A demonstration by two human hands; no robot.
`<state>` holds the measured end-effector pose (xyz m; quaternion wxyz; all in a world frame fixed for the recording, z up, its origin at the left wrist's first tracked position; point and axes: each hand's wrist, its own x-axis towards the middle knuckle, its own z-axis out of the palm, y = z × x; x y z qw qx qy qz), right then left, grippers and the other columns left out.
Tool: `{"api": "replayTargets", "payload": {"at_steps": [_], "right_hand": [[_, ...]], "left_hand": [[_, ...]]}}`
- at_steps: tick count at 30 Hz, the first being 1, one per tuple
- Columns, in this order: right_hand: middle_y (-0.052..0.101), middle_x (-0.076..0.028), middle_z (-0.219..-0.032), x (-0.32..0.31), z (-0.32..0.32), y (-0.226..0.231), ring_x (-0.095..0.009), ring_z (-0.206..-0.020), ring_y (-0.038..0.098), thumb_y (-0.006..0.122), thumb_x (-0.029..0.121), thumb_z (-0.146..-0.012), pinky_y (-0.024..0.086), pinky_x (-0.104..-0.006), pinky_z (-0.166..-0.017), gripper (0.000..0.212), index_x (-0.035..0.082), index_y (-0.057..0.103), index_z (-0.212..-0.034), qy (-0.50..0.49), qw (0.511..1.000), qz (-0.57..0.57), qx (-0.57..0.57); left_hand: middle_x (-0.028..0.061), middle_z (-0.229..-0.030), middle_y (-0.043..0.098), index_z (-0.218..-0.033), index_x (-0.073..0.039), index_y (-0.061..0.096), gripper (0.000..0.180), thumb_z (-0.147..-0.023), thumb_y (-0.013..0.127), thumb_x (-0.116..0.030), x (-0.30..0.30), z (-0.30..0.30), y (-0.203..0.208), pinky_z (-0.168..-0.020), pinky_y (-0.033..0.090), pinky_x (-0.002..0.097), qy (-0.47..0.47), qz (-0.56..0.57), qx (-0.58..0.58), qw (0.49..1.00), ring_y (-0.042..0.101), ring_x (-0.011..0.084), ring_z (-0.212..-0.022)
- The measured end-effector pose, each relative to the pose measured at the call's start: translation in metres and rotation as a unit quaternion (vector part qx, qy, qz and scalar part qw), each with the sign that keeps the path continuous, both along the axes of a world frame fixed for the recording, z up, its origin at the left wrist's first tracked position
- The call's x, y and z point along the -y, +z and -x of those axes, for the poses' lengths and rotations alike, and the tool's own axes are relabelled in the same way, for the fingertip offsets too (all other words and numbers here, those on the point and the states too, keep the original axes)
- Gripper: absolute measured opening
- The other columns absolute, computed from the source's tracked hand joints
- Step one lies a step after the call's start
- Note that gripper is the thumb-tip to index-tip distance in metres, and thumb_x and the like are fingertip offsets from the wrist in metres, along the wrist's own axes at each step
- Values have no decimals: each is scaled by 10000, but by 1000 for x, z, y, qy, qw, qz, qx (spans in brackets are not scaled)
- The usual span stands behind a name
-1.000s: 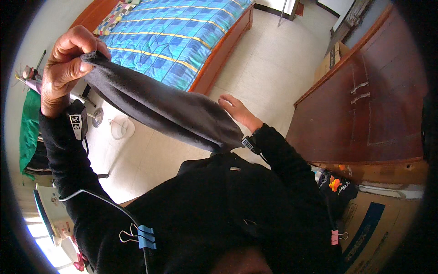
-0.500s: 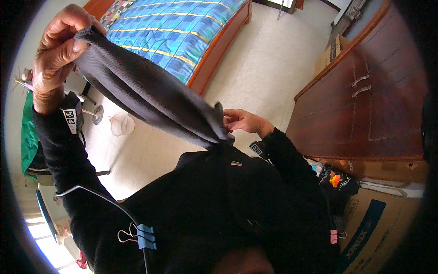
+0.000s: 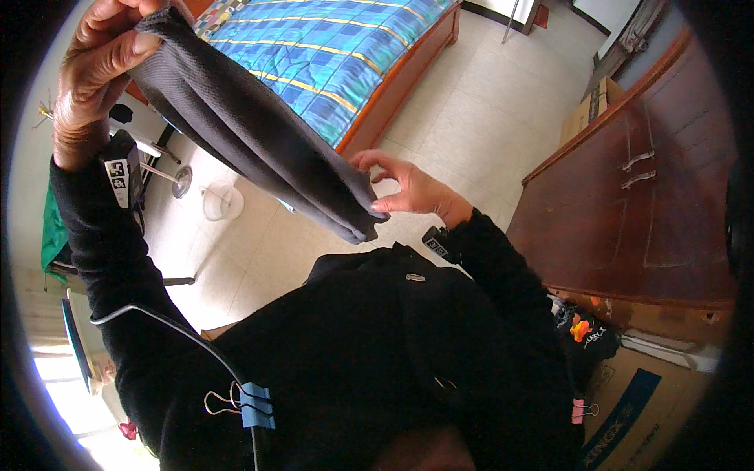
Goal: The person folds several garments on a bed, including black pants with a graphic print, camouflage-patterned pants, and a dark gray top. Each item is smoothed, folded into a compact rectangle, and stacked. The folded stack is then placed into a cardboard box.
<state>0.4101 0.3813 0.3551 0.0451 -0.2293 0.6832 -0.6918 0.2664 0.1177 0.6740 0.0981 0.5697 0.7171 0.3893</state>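
Observation:
A long dark grey cloth (image 3: 259,133), folded lengthwise into soft pleats, stretches from upper left toward the middle. My left hand (image 3: 98,71) is raised and closed, pinching the cloth's upper end between thumb and fingers; its top is cut off by the picture's edge. At the lower end, my right hand (image 3: 416,187) has its thumb and fingers curved and apart, with the tips at the cloth's edge. A gap shows between that thumb and the fingers. The lower end sits just above the front of my black jacket (image 3: 353,330).
A bed with a blue checked quilt (image 3: 314,47) stands ahead. To the right is a dark red wooden cabinet (image 3: 613,196), with a cardboard box (image 3: 644,416) nearer me. A small whitish bin (image 3: 222,202) stands on the tiled floor (image 3: 455,118) at left.
My right hand has shifted up a little, and its thumb and fingers have spread apart at the cloth's lower end. My left hand is slightly higher, still pinching the cloth.

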Motion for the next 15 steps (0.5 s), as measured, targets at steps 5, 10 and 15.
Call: {"api": "replayTargets", "payload": {"at_steps": [5,10,15], "right_hand": [[532,-80,-1172,-3,17,37,-191,-1054,532,689,1,-698,449,-312,-941,661,87,450,-1308,43,998,37,17],[579,-108,-1000,-27,17,51,-227,-991,534,730,167,-724,432,-336,-877,351,24,671,-1039,14,985,-171,4],[588,-87,-820,-50,10,49,-207,-874,541,740,227,-765,424,-343,-831,249,-10,691,-825,-9,978,-196,66]], "left_hand": [[42,-876,479,-897,-77,513,227,-817,676,-213,5,3,-1,-754,379,292,10,-1,19,1000,469,186,-841],[54,-999,541,-991,-64,541,207,-827,624,-160,15,7,-6,-839,411,280,123,5,28,992,527,156,-946],[29,-998,573,-1027,-73,548,192,-860,591,-160,21,38,-21,-843,417,252,182,39,77,979,557,132,-914]]}}
